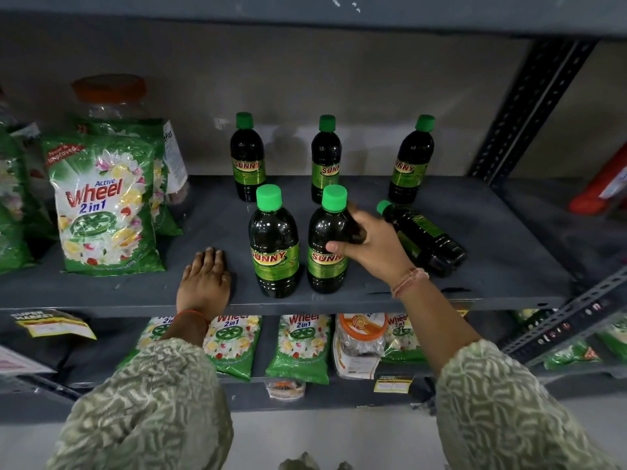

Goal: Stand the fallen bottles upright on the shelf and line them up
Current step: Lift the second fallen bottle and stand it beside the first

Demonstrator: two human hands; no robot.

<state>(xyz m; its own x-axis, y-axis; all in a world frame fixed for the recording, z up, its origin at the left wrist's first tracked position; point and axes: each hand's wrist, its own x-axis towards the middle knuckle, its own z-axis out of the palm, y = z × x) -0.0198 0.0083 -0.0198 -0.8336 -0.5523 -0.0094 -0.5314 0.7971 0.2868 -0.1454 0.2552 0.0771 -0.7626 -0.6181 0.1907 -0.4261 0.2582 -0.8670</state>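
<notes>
The right hand (373,247) has its fingers (353,212) curled round the shoulder of an upright bottle (327,239), thumb across the front just above the label, so this bottle is held in a wrap, not a pinch. It stands near the shelf's (509,266) front edge, just right of a second upright bottle (274,242); the two are close but apart.

Just beyond the back of that hand, toward the shelf's right end, lies the fallen bottle (424,237). Its long axis runs slantwise: cap (384,206) pointing back and left, close behind the knuckles, base toward the front right corner. It looks like the only one down. The right hand is much the nearer to it; a short shift rightward would bring the fingers onto its neck, and lifting the cap end would probably pivot it up onto its base.

The left hand (205,278) rests palm down on the front edge, fingers together and flat, holding nothing, left of both front bottles and well apart from the fallen one.

Three more bottles (325,157) stand along the back, widely spaced.
</notes>
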